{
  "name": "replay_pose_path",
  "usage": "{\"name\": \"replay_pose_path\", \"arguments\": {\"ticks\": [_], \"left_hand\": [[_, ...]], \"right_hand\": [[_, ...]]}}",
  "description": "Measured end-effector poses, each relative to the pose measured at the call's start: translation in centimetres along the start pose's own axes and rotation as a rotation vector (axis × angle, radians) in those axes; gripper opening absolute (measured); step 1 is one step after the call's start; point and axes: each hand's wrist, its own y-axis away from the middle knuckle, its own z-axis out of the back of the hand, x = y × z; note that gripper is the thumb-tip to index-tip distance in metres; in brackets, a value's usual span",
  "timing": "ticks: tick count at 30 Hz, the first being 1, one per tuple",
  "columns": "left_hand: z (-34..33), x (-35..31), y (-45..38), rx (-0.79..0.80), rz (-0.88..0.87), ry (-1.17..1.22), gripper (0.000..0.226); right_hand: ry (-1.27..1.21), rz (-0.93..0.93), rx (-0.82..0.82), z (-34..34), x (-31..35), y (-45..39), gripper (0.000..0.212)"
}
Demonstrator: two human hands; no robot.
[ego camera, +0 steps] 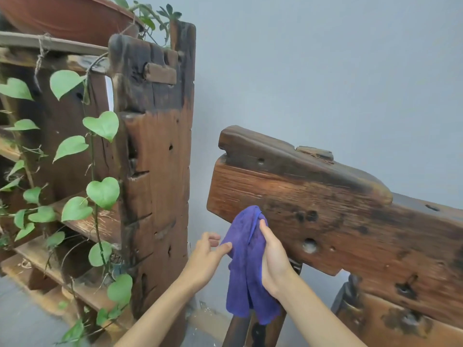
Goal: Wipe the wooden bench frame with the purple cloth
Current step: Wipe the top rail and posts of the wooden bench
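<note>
Purple cloth (pixel 246 266) is held bunched in the right hand (pixel 273 259), grip closed around its upper part, lower end hanging loose. The cloth's top is pressed against the lower left corner of the wooden bench frame (pixel 338 221). Left hand (pixel 205 259) is open, fingertips touching the cloth's left edge. A wooden rack (pixel 155 159) with a leafy vine (pixel 102 191) is seen beside the bench, left.
</note>
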Motion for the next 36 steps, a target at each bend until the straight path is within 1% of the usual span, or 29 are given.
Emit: {"name": "replay_pose_path", "arguments": {"ticks": [1, 2, 3, 4, 6, 7, 9, 11, 12, 14, 15, 17, 19, 22, 24, 25, 27, 29, 31, 33, 34, 35, 36], "left_hand": [[-0.5, 0.0, 0.4, -0.142, -0.064, -0.079, 0.023], [-1.1, -0.1, 1.0, -0.228, -0.137, -0.117, 0.018], [-1.6, -0.2, 1.4, -0.22, -0.202, -0.116, 0.015], [-2.3, -0.3, 1.9, -0.131, -0.237, -0.11, 0.014], [-3.8, -0.7, 2.8, 0.063, -0.243, -0.117, 0.013], [-4.4, -0.9, 3.0, 0.092, -0.23, -0.107, 0.015], [-5.4, -1.3, 3.1, 0.038, -0.196, -0.028, 0.02], [-5.8, -1.6, 3.0, -0.023, -0.167, 0.01, 0.022], [-5.9, -1.8, 2.9, -0.031, -0.157, 0.002, 0.023], [-5.6, -1.7, 2.5, 0.003, -0.161, -0.034, 0.018], [-5.4, -1.6, 2.3, 0.04, -0.173, -0.04, 0.015], [-4.8, -1.2, 1.8, 0.086, -0.165, 0.027, 0.01], [-3.9, -0.6, 1.3, 0.055, -0.125, 0.095, 0.011], [-2.2, 0.3, 0.1, -0.031, -0.047, 0.172, 0.025], [-0.8, 0.5, -0.6, -0.077, -0.048, 0.165, 0.04], [-0.2, 0.5, -0.8, -0.112, -0.057, 0.116, 0.045], [0.8, 0.4, -1.5, -0.178, -0.073, 0.007, 0.044], [1.7, 0.2, -2.0, -0.19, -0.066, -0.005, 0.037], [2.0, -0.2, -2.2, -0.165, -0.068, 0.001, 0.034], [2.6, -0.4, -2.5, -0.179, -0.076, -0.018, 0.043], [2.9, -0.8, -2.5, -0.195, -0.085, -0.013, 0.044], [3.3, -1.1, -2.6, -0.212, -0.096, 0.009, 0.039], [3.8, -1.5, -2.8, -0.235, -0.106, 0.036, 0.029]], "right_hand": [[0.012, 0.012, -0.051, 0.3, -0.1, 0.2, 0.05], [0.0, 0.022, -0.086, 0.8, -0.2, 0.3, 0.048], [-0.018, 0.024, -0.097, 1.3, -0.3, 0.4, 0.047], [-0.027, 0.017, -0.09, 1.8, -0.4, 0.8, 0.047], [-0.003, 0.018, -0.049, 2.4, -0.5, 1.6, 0.042], [0.048, 0.047, -0.038, 2.7, -0.5, 2.0, 0.039], [0.186, 0.119, -0.006, 3.0, -0.4, 2.8, 0.037], [0.274, 0.149, 0.046, 3.4, -0.4, 3.6, 0.038], [0.326, 0.156, 0.073, 3.7, -0.2, 4.0, 0.038], [0.481, 0.161, 0.098, 4.4, 0.2, 4.6, 0.04], [0.565, 0.16, 0.084, 4.7, 0.6, 4.9, 0.043], [0.717, 0.175, 0.054, 5.5, 1.7, 5.3, 0.044], [0.818, 0.218, 0.017, 6.5, 3.1, 6.0, 0.043], [0.897, 0.269, -0.121, 8.7, 5.1, 6.8, 0.042], [0.941, 0.262, -0.19, 10.3, 5.8, 6.8, 0.035], [0.948, 0.242, -0.213, 11.1, 6.0, 6.9, 0.033], [0.915, 0.193, -0.239, 12.3, 6.0, 6.9, 0.031], [0.816, 0.135, -0.243, 13.1, 5.7, 6.7, 0.029], [0.768, 0.076, -0.247, 13.8, 5.8, 6.6, 0.028], [0.747, 0.01, -0.221, 14.4, 6.2, 6.6, 0.033], [0.699, -0.031, -0.193, 14.7, 6.5, 6.7, 0.037], [0.634, -0.077, -0.159, 15.0, 6.7, 6.9, 0.044], [0.589, -0.122, -0.117, 15.2, 7.1, 7.1, 0.053]]}}
